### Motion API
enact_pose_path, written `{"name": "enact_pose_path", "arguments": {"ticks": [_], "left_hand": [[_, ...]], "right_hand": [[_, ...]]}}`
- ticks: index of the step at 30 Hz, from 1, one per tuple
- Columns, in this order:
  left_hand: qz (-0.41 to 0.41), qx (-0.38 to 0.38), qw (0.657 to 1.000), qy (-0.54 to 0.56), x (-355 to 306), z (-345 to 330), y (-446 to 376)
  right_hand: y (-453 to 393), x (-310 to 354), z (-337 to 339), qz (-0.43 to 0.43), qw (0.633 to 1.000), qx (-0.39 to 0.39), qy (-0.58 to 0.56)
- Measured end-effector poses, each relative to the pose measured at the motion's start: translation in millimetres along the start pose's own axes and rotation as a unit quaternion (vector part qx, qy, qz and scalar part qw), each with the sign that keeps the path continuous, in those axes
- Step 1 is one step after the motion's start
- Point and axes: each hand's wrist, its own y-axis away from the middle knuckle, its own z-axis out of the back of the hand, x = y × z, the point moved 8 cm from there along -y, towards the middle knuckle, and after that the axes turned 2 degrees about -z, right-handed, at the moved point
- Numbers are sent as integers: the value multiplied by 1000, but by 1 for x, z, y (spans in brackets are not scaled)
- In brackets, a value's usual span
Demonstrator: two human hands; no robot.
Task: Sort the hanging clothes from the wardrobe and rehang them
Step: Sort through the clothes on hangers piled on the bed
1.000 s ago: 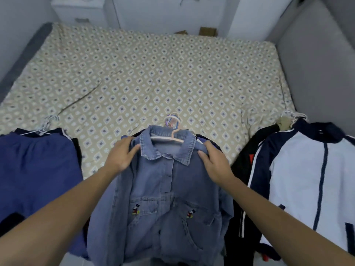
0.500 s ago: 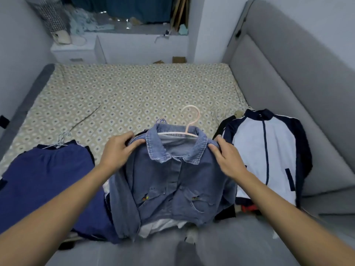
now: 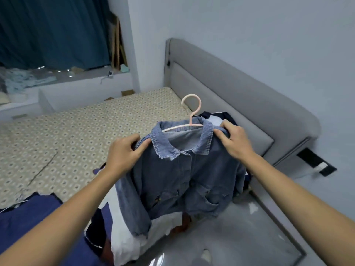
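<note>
A blue denim jacket hangs on a pale pink hanger, lifted off the bed in front of me. My left hand grips its left shoulder beside the collar, and my right hand grips the right shoulder. The hanger's hook stands upright above the collar. Behind the jacket, a corner of the navy and white jacket shows. A dark blue garment lies on the bed at lower left, with white and dark clothes beneath the denim.
The bed with a patterned cover stretches to the left. A grey padded headboard runs along the right wall. A white ledge with clutter and a dark blue curtain lie at the back. A glossy grey floor is below.
Both hands have lifted the denim jacket up off the pile of clothes, and my view has swung up and to the right toward the headboard.
</note>
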Motion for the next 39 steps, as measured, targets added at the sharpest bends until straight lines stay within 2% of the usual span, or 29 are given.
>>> {"name": "enact_pose_path", "arguments": {"ticks": [4, 9, 13, 18, 27, 39], "left_hand": [[-18, -1, 1000, -22, -56, -46, -35], [-31, 34, 999, -17, -112, -132, -79], [-11, 58, 998, -15, -146, -197, -112], [26, 89, 995, -28, -158, -259, -141], [75, 145, 987, -6, -91, -350, -205], [182, 191, 965, 6, 16, -455, -301]], "right_hand": [[-13, -49, 57, -4, 999, -40, 28], [-35, -138, 109, -30, 997, -58, 39], [-62, -208, 138, -49, 997, -46, 43], [-111, -262, 148, -36, 998, -22, 53], [-211, -339, 76, -14, 993, 54, 105], [-357, -449, -57, -90, 986, 124, 72]]}}
